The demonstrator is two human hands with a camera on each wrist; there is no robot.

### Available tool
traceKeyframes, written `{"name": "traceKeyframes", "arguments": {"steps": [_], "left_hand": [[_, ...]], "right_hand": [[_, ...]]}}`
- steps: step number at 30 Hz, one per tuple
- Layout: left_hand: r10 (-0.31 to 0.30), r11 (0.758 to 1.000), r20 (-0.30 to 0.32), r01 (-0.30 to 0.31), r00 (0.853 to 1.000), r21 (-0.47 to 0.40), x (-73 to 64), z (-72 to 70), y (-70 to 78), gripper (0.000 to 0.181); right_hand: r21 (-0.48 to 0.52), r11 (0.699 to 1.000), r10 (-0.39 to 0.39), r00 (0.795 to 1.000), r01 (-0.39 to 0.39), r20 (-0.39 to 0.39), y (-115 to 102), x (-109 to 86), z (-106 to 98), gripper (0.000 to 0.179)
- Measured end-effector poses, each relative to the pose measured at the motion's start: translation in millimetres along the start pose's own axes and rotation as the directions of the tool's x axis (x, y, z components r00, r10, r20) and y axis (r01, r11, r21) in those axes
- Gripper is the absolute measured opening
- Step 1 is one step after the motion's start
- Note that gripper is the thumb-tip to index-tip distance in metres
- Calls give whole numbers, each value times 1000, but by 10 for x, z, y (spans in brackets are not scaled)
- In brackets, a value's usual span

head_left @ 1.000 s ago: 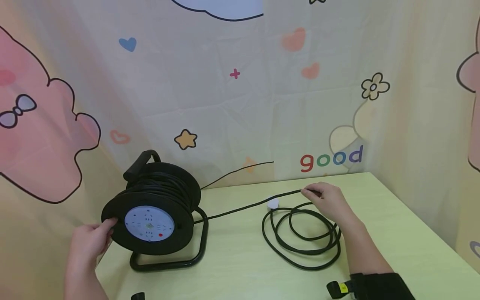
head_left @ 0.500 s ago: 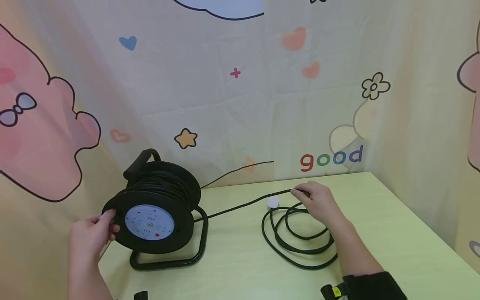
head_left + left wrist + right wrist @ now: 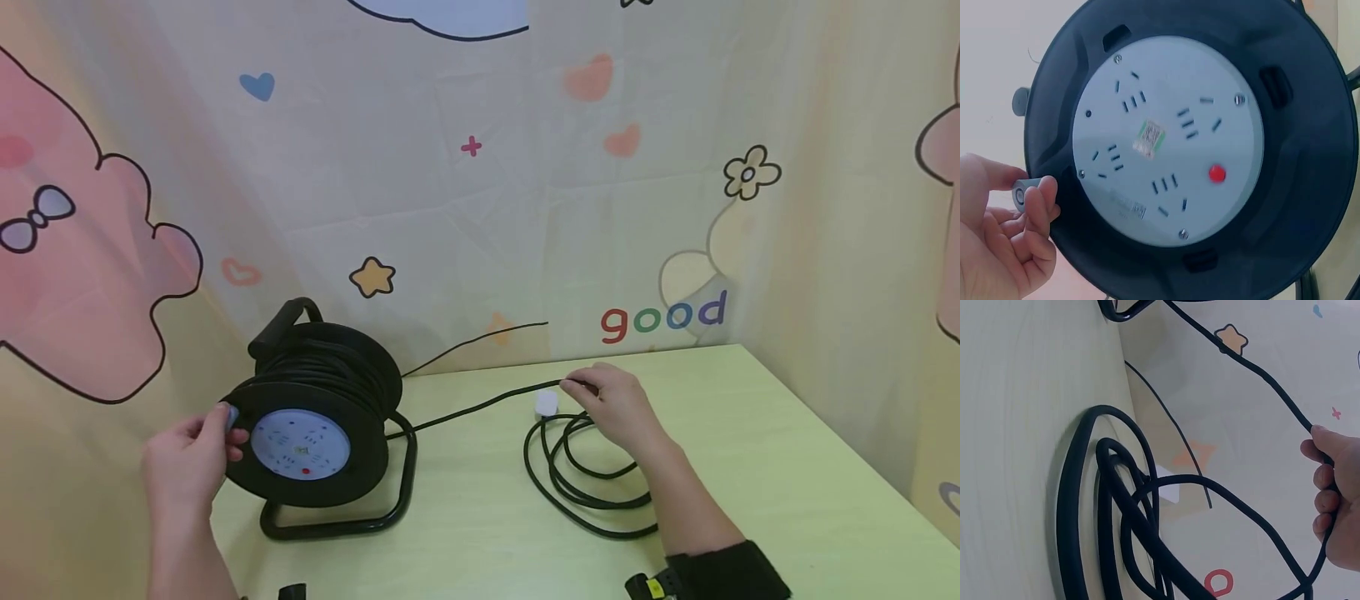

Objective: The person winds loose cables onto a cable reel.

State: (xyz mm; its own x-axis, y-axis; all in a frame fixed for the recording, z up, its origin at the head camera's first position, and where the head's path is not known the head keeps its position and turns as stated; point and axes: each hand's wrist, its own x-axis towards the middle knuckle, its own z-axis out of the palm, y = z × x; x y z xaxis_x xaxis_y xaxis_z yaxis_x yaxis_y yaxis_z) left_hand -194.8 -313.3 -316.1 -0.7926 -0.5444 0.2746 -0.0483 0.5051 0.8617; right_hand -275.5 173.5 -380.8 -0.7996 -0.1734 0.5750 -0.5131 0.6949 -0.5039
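A black cable reel (image 3: 366,446) stands at the left of the table, with black cable wound on its drum. On its front is a pale round socket panel (image 3: 1166,231) with a red button (image 3: 1217,174). My left hand (image 3: 183,462) pinches a small grey knob (image 3: 1020,195) at the reel's left rim between thumb and fingers. My right hand (image 3: 618,408) grips the black cable (image 3: 480,407) that runs from the reel, holding it above the table. Past that hand the cable joins loose coils (image 3: 1069,512) lying on the table.
Beside the coils sits a white plug (image 3: 547,404). The reel's tubular frame (image 3: 337,528) rests on the pale table (image 3: 465,533). Behind hangs a printed cloth (image 3: 420,192), with a thin black line (image 3: 480,340) low on it.
The reel's front disc has turned, its red button shifting left. My left hand has risen slightly with the knob. My right hand has moved left towards the reel, still holding the cable.
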Motion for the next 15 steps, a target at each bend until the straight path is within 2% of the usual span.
{"name": "traceKeyframes", "arguments": {"steps": [4, 7, 9, 12, 15], "left_hand": [[71, 997, -50, -71, 996, 3, -45, 51, 56, 49], [176, 984, -102, -171, 979, 57, -76, 103, 86, 46], [266, 962, -144, -253, 953, 107, -96, 146, 98, 43], [389, 917, -198, -358, 900, 175, -122, 211, 113, 38], [486, 869, -225, -442, 844, 222, -147, 263, 126, 35]], "right_hand": [[18, 1000, 2, 1000, -2, 22, -60, 15, 29, 12], [25, 1000, -8, 999, 7, 42, -92, 17, 52, 12], [34, 999, -23, 998, 22, 50, -112, 19, 68, 12], [54, 998, -44, 998, 41, 54, -150, 29, 99, 11], [60, 997, -57, 996, 53, 61, -185, 39, 149, 11]]}}
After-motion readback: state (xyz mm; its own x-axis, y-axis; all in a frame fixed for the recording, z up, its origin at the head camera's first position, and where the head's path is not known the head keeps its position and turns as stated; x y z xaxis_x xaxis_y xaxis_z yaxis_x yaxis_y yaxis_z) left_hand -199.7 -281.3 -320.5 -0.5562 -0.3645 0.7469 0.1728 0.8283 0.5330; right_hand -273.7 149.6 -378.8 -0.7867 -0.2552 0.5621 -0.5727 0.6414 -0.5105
